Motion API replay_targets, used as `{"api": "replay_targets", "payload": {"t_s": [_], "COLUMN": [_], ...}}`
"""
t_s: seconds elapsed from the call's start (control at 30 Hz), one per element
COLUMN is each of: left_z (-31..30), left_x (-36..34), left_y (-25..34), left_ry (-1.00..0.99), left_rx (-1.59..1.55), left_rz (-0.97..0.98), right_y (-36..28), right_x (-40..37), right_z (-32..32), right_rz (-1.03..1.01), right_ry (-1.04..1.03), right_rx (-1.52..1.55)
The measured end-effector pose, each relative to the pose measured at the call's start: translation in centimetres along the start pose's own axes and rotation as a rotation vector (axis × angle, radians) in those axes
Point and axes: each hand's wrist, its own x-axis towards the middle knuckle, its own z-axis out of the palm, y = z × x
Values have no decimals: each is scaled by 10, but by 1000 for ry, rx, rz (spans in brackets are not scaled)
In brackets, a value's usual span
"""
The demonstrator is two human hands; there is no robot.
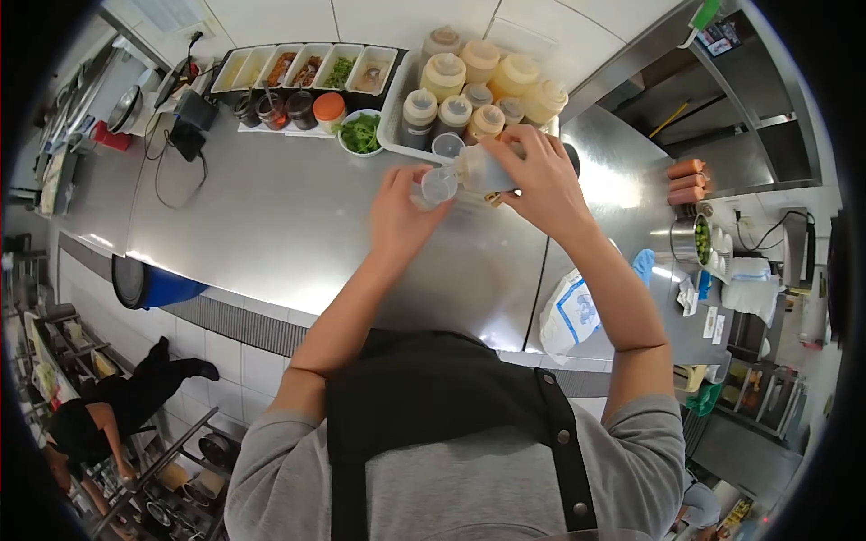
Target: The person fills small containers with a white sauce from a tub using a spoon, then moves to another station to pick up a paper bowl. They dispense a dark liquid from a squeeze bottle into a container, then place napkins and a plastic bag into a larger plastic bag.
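My left hand (401, 212) is closed around a small clear plastic cup (439, 185), held above the steel counter. In my right hand (546, 180) lies a tilted squeeze bottle (484, 169), its nozzle end pointing left at the cup's rim. Whether anything flows from the nozzle is too small to tell. Just behind the held cup stands another clear cup (448, 145), in front of a white basket (390, 126). Several squeeze bottles with pale and dark contents, such as a yellowish one (443, 77), fill that basket.
Left of the basket are a bowl of green leaves (361, 133), several jars including one with an orange lid (329, 109), and a rack of topping trays (311, 68). A white bag (570, 316) lies near the counter's front edge. Another person (99, 406) is at far lower left.
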Motion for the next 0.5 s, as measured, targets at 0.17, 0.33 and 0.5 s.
{"api": "replay_targets", "payload": {"t_s": [0.17,0.33,0.5], "left_z": [15,23,28], "left_x": [8,4,2], "left_y": [19,28,30], "left_ry": [-89,-141,-142], "left_rx": [-13,-19,-21], "left_rz": [-51,-83,-69], "right_y": [9,8,9], "right_x": [14,21,20], "right_z": [-8,-19,-21], "right_rz": [-312,-433,-444], "right_ry": [27,-1,-50], "right_rx": [-386,-509,-538]}}
